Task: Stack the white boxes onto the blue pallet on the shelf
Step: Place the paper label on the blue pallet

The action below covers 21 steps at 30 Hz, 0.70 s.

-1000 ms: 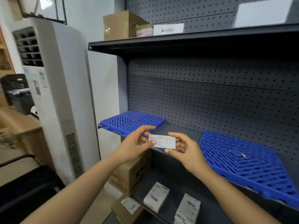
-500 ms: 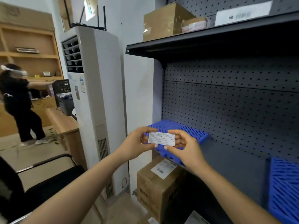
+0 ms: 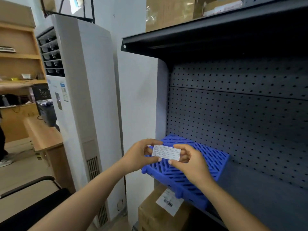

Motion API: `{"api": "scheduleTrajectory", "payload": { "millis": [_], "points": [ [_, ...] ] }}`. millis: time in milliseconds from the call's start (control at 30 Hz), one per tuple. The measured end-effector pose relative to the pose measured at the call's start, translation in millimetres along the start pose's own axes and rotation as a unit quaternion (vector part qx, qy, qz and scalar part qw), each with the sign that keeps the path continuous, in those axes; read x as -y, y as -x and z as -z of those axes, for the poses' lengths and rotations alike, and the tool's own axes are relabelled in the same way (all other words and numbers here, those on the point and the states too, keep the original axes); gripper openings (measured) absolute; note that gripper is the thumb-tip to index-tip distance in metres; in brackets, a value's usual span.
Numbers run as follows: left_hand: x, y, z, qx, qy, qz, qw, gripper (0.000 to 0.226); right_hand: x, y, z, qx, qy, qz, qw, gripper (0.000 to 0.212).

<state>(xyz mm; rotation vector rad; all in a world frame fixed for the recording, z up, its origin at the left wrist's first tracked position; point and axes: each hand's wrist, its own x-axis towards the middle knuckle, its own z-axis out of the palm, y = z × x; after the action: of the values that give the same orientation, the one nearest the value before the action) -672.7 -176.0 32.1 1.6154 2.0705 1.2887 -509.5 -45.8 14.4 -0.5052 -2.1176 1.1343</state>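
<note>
A small white box [image 3: 166, 152] with a lined label on its near face is held between both hands, just above the front part of a blue slatted pallet [image 3: 208, 157]. The pallet lies at the left end of the dark shelf [image 3: 260, 194]. My left hand [image 3: 139, 156] grips the box's left end with thumb and fingers. My right hand [image 3: 191, 165] grips its right end the same way. The box's far side is hidden behind my fingers.
A dark upper shelf [image 3: 208, 34] overhangs, with cardboard boxes on top. A brown carton [image 3: 155, 214] with a barcode label stands under the pallet. A tall white air conditioner [image 3: 83, 97] stands to the left, a wooden desk [image 3: 43, 135] and another person's arm beyond it.
My view has swung left and closer to the left pallet; the right pallet has left the view. Both hands still hold the white box, now over the left pallet's front.
</note>
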Motion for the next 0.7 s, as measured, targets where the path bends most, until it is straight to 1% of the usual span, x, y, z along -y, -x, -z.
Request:
{"api": "scheduleTrajectory", "payload": {
  "millis": [167, 400, 500, 567, 633, 700],
  "points": [
    [24, -26, 1, 0.085, -0.023, -0.041, 0.995, 0.046, -15, -7, -7, -0.011, 0.062, -0.063, 0.996, 0.046],
    [57, -56, 10, 0.198, -0.043, -0.124, 0.971, 0.038, -17, -5, -24, -0.025, 0.123, -0.154, 0.980, 0.042],
    [70, -65, 9, 0.238, -0.047, -0.152, 0.958, 0.037, -15, -3, -29, -0.010, 0.151, -0.198, 0.969, 0.046],
    [78, -70, 8, 0.261, -0.049, -0.166, 0.950, 0.037, -13, -3, -32, -0.002, 0.165, -0.222, 0.961, 0.045],
    [84, -73, 6, 0.278, -0.047, -0.174, 0.943, 0.036, -9, -2, -36, 0.001, 0.182, -0.239, 0.954, 0.043],
    [90, -76, 3, 0.292, -0.044, -0.177, 0.939, 0.036, -5, -2, -38, 0.002, 0.191, -0.259, 0.947, 0.047]
  ]
}}
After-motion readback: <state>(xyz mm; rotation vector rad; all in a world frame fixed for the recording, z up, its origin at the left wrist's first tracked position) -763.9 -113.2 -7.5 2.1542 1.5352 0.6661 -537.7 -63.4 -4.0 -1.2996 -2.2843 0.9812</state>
